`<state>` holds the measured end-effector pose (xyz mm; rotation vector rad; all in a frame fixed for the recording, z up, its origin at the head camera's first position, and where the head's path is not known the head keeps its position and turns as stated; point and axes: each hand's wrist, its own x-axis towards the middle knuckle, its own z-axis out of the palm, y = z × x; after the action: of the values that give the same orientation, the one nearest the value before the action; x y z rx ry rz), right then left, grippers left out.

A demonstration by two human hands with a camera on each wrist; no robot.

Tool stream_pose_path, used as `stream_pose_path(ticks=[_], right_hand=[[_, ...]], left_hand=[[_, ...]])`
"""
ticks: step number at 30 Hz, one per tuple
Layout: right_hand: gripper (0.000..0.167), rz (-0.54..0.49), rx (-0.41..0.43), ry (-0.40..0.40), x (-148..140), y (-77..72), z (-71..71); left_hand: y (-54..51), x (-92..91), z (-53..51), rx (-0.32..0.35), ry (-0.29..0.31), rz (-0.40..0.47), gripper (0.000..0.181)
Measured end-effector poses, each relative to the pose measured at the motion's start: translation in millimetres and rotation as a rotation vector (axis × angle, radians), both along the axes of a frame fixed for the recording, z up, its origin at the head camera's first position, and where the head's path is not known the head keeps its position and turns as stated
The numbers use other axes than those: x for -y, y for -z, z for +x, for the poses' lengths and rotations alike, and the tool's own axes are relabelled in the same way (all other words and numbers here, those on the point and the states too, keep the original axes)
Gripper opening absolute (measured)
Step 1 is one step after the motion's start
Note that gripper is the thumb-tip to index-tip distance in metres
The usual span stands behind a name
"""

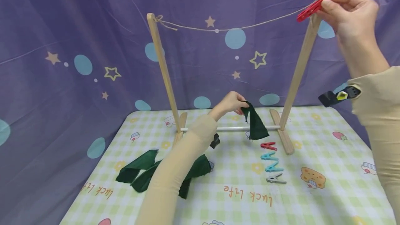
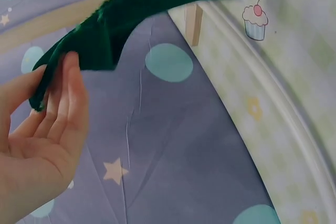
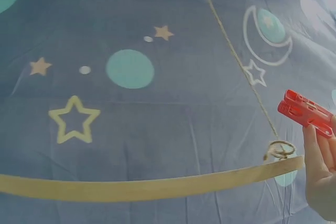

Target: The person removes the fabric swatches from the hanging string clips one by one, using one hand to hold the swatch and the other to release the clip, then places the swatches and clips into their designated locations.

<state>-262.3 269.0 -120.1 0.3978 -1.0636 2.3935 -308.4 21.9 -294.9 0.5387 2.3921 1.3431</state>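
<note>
My left hand [image 1: 230, 102] pinches a dark green piece of cloth [image 1: 257, 124] by its upper end, and the rest hangs down in front of the rack's low white bar. In the left wrist view the same cloth [image 2: 113, 30] is caught between thumb and fingers. Up at the right post, my right hand [image 1: 356, 18] holds a red clothespin [image 1: 312, 8] between thumb and fingers. The clothespin [image 3: 307, 111] shows near the tied end of the string [image 3: 239, 61] in the right wrist view; whether it touches the string I cannot tell.
A wooden rack has a left post [image 1: 164, 68] and a right post [image 1: 301, 68], with string sagging between them. More green cloth pieces [image 1: 140, 166] lie at the table's left, partly behind my left sleeve. A red clothespin [image 1: 268, 146], blue ones [image 1: 269, 156] and a grey one [image 1: 276, 178] lie in a column.
</note>
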Motion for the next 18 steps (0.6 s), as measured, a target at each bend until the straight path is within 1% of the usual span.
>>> stream_pose_path(ticks=[3, 8, 11, 14, 16, 17, 18], right_hand=[[0.02, 0.038, -0.001, -0.02, 1, 11.7, 3.7], [0.02, 0.148, 0.0, -0.032, 0, 34.7, 11.9], [0.02, 0.262, 0.007, -0.04, 0, 51.7, 17.6], [0.019, 0.385, 0.03, -0.035, 0, 67.4, 22.9], [0.018, 0.454, 0.05, -0.022, 0, 77.0, 26.0], [0.018, 0.486, 0.067, -0.016, 0, 81.6, 27.7], [0.019, 0.539, 0.098, 0.005, -1, 85.9, 29.4]], left_hand=[[-0.9, 8.3, -1.1, 0.049, 0.011, -0.035, 0.015], [-1.4, 22.1, -2.0, 0.131, -0.003, -0.052, 0.018], [0.4, 30.0, -1.2, 0.178, -0.026, -0.058, 0.021], [3.2, 36.5, 0.3, 0.206, -0.051, -0.048, 0.022], [5.4, 40.4, 1.5, 0.206, -0.063, -0.037, 0.022], [6.5, 42.4, 2.2, 0.201, -0.067, -0.035, 0.022], [7.5, 44.1, 3.1, 0.199, -0.07, -0.029, 0.022]])
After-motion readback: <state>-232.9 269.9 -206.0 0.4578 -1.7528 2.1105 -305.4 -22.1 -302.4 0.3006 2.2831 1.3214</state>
